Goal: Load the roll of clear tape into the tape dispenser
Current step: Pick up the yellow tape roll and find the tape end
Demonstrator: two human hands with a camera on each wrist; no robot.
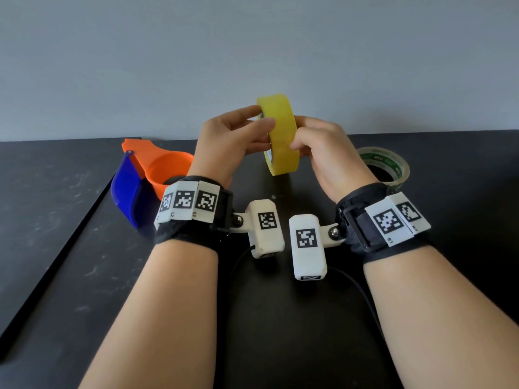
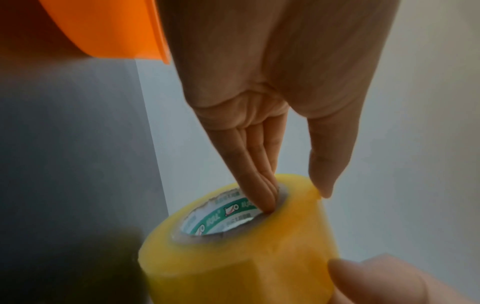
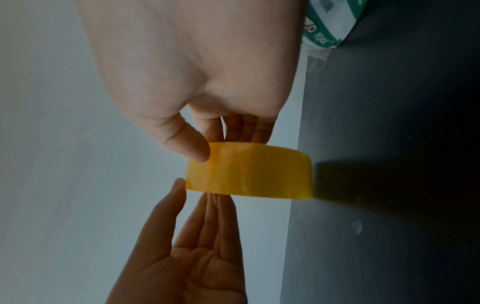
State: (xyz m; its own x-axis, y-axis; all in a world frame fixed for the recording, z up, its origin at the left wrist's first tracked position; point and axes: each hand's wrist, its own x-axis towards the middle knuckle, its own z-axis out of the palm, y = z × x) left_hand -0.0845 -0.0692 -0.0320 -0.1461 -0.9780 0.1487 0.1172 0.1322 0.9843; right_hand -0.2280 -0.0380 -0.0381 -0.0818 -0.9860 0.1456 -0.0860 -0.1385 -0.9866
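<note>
Tape roll (image 1: 280, 136), yellowish and standing on edge, is up in the air between both hands above the dark surface (image 1: 280, 318). Left hand (image 1: 227, 141) has its fingers (image 2: 259, 185) hooked into the core, thumb on the outer rim. Right hand (image 1: 328, 153) pinches the opposite side. Orange-and-blue tape dispenser (image 1: 151, 175) lies beyond the left fingers; a second roll (image 1: 390, 167) sits past the right.

right hand (image 3: 197, 82) grips yellow tape roll (image 3: 249, 174) | left hand (image 3: 192, 257) fingertips touch roll | above dark table (image 3: 389, 226)
</note>
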